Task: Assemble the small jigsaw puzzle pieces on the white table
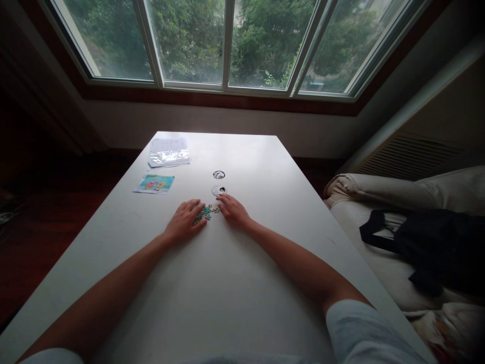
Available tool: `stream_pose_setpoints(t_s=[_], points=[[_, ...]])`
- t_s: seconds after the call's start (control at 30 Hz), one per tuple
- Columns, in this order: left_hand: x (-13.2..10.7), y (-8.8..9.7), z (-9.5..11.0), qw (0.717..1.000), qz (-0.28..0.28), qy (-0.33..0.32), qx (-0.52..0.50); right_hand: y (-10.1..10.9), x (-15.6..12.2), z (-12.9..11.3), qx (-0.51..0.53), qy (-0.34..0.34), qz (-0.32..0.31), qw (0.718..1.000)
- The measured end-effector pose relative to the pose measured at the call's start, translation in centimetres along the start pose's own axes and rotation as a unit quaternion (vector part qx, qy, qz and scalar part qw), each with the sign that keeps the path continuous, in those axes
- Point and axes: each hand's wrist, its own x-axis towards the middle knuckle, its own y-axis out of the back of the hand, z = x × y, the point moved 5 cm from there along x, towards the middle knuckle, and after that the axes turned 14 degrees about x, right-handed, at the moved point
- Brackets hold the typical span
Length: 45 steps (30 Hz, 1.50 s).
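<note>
A small heap of green and multicoloured jigsaw puzzle pieces [203, 214] lies on the white table between my hands. My left hand [185, 219] curves round the heap's left side, thumb and fingers apart, partly covering it. On the other side, my right hand [233, 210] rests with its fingers stretched toward a few loose pieces. Its fingertips are close to a round black-and-white disc [219, 190]; whether they touch it I cannot tell. Farther up lies a second round disc [219, 175].
A colourful picture sheet [156, 184] lies on the left of the white table [257, 283]. Behind it are papers with a clear plastic bag [170, 152]. Right of the table stands a pale sofa [348, 212] with a dark bag or garment [443, 247]. A window [227, 45] faces me.
</note>
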Motion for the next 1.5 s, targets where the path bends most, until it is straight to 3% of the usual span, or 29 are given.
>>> stream_pose_setpoints(t_s=[0.33,0.53,0.67,0.83,0.97,1.03,1.17,1.3,1.4,1.5], points=[[0.0,-0.2,-0.1,1.0,0.007,-0.002,-0.016,-1.4,-0.3,-1.0,0.051,0.055,-0.068,0.995],[0.1,-0.4,-0.3,1.0,0.005,0.003,-0.017,-1.7,-0.5,-2.4,0.217,0.053,-0.099,0.97],[0.1,-0.3,-0.2,1.0,0.001,0.002,-0.01,-1.2,-0.1,-1.6,0.308,-0.001,-0.057,0.95],[0.0,-0.4,-0.2,1.0,0.001,0.002,-0.007,-0.8,0.0,-0.6,0.299,-0.025,0.024,0.954],[0.0,-0.4,-0.2,1.0,0.0,0.0,-0.009,-2.3,-0.3,-1.2,0.363,-0.021,-0.049,0.93],[0.0,-0.3,-0.1,1.0,-0.003,-0.001,-0.011,-2.5,-0.4,-1.3,0.376,-0.02,-0.054,0.925],[0.0,-0.2,-0.2,1.0,-0.001,0.001,-0.014,-1.3,-0.3,-1.3,0.275,-0.006,0.014,0.961],[0.0,-0.4,-0.3,1.0,0.001,0.003,-0.015,-1.2,-0.4,-1.9,0.184,0.018,-0.021,0.983],[0.0,-0.4,-0.3,1.0,0.002,0.003,-0.016,-1.8,-0.5,-2.2,0.245,0.016,-0.065,0.967],[0.0,-0.2,-0.2,1.0,0.0,0.0,-0.015,-1.5,-0.3,-1.8,0.299,0.002,-0.033,0.954]])
